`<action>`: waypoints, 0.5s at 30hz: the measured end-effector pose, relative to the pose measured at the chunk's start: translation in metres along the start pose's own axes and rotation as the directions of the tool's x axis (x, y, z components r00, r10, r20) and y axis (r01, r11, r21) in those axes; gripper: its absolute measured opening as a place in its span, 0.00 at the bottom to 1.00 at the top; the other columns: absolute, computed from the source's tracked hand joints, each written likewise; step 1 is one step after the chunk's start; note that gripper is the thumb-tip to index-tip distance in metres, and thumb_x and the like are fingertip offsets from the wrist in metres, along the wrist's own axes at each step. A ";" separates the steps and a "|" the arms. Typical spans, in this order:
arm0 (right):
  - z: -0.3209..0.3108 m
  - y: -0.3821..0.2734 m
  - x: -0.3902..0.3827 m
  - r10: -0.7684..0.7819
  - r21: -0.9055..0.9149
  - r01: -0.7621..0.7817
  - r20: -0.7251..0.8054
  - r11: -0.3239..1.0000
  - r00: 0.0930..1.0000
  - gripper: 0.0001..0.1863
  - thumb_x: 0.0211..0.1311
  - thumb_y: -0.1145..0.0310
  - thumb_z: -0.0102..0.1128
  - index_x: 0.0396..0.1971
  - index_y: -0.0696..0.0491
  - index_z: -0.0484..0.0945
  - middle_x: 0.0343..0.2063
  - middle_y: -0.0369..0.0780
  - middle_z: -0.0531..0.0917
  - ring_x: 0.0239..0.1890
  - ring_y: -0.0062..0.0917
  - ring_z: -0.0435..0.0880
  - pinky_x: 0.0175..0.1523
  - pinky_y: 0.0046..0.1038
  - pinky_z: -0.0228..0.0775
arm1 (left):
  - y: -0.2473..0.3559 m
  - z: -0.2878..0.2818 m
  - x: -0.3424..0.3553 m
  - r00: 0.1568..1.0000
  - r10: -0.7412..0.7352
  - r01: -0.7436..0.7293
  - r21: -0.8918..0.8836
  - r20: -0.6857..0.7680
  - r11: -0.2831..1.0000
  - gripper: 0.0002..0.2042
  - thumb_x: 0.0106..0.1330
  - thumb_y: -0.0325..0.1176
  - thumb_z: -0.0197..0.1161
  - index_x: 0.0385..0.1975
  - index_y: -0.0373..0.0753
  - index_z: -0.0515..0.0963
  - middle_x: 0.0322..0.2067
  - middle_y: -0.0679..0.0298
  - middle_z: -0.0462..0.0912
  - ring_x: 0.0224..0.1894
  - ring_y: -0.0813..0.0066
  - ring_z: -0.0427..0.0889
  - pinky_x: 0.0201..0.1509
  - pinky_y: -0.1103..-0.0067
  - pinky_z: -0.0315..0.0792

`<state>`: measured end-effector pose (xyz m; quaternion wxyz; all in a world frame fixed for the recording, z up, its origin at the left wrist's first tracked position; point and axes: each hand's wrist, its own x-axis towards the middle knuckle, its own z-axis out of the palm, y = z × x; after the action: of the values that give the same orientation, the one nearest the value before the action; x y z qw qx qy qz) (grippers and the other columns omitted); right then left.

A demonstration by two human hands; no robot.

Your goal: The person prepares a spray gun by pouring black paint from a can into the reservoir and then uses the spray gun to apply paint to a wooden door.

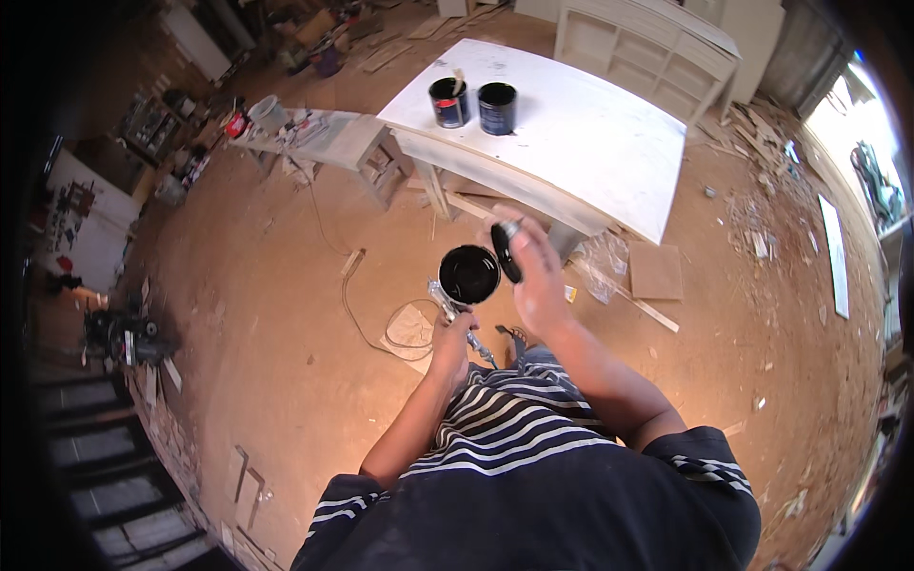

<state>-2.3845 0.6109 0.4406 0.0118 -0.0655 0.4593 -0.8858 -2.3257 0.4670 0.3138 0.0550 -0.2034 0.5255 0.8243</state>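
- Gun (446,303) points 11 to 5 o'clock, left hand (451,339) wrapped round it.
- Cup (470,255), open and dark inside, is just past that hand, between 12 and 1.
- Right hand (539,273), blurry, grips the tipped lid (506,255), at 2 o'clock beside the cup.
- Cans (498,116) stand on the table (600,143), farther, at 12.

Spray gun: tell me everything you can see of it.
The spray gun looks silvery and metallic, held tilted over the brown floor, gripped in the left hand. Its round cup is open, dark and glossy inside. A connector shows past the hand. A black lid is near the cup; contact is unclear.
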 end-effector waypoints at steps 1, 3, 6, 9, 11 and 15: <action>-0.003 0.004 0.030 0.096 0.163 -0.090 -0.025 0.982 0.995 0.23 0.72 0.55 0.48 0.57 0.56 0.70 0.48 0.45 0.79 0.53 0.38 0.79 0.61 0.35 0.69 | 0.003 -0.005 0.018 0.999 0.030 -0.031 -0.015 -0.029 0.999 0.09 0.57 0.24 0.57 0.38 0.42 0.73 0.31 0.69 0.75 0.31 0.80 0.74 0.31 0.83 0.66; -0.025 0.014 0.094 0.278 0.363 -0.234 -0.073 0.902 0.958 0.26 0.74 0.49 0.42 0.57 0.56 0.69 0.48 0.46 0.80 0.52 0.41 0.79 0.61 0.41 0.70 | 0.017 -0.001 0.054 0.997 0.015 -0.020 -0.061 -0.076 0.998 0.09 0.58 0.25 0.57 0.38 0.42 0.73 0.30 0.69 0.75 0.30 0.80 0.73 0.30 0.83 0.65; -0.086 0.055 0.196 0.443 0.389 -0.341 -0.211 0.856 0.871 0.30 0.72 0.43 0.41 0.55 0.55 0.70 0.47 0.49 0.80 0.52 0.44 0.79 0.59 0.45 0.71 | 0.039 -0.001 0.112 0.986 -0.017 0.003 -0.089 -0.163 0.996 0.08 0.58 0.25 0.57 0.37 0.43 0.72 0.28 0.69 0.74 0.28 0.80 0.72 0.28 0.83 0.64; -0.194 0.107 0.276 0.483 0.281 -0.407 -0.298 0.869 0.824 0.27 0.71 0.43 0.43 0.48 0.54 0.72 0.44 0.47 0.79 0.46 0.43 0.81 0.55 0.49 0.72 | 0.054 -0.008 0.169 0.980 -0.062 0.036 -0.138 -0.191 0.990 0.08 0.57 0.24 0.58 0.36 0.42 0.73 0.26 0.69 0.74 0.26 0.80 0.72 0.28 0.83 0.64; -0.257 0.126 0.323 0.465 0.149 -0.448 -0.436 0.882 0.771 0.29 0.70 0.41 0.44 0.52 0.53 0.70 0.45 0.47 0.79 0.47 0.45 0.80 0.55 0.49 0.72 | 0.069 -0.007 0.214 0.978 -0.074 0.039 -0.176 -0.197 0.984 0.08 0.56 0.24 0.59 0.35 0.42 0.73 0.26 0.69 0.74 0.25 0.80 0.72 0.28 0.83 0.64; -0.304 0.140 0.366 0.240 -0.103 -0.509 -0.790 0.855 0.564 0.31 0.68 0.45 0.49 0.58 0.56 0.66 0.49 0.48 0.77 0.49 0.45 0.79 0.52 0.49 0.74 | 0.079 -0.026 0.300 0.983 -0.069 0.049 -0.121 -0.170 0.991 0.08 0.57 0.29 0.61 0.33 0.44 0.69 0.23 0.69 0.72 0.27 0.81 0.72 0.24 0.81 0.65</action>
<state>-2.7910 0.7470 0.1919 0.0002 0.4071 0.5618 -0.7202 -2.6161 0.3725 0.2531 0.0215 -0.2929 0.4730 0.8307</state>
